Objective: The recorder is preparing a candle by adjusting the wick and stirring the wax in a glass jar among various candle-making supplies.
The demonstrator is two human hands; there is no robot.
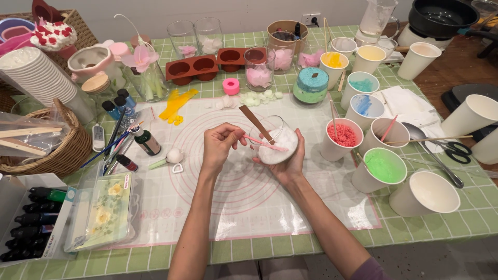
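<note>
My right hand (288, 161) cups a clear glass jar (275, 139) tilted toward me, part filled with white granules. A brown wooden stick (255, 122) leans out of the jar. My left hand (220, 147) pinches a thin pink stick (262, 143) whose far end reaches into the white granules. Both hands hover over the middle of a translucent silicone mat (244, 207) printed with pink circles.
Paper cups of coloured granules stand at the right: red (341, 139), green (379, 169), blue (363, 83), yellow (333, 67). Scissors (455, 149) and a metal spoon (433, 153) lie beside them. Brown moulds (193, 69), glasses, a wicker basket (57, 150) and small bottles (147, 141) crowd the left and back.
</note>
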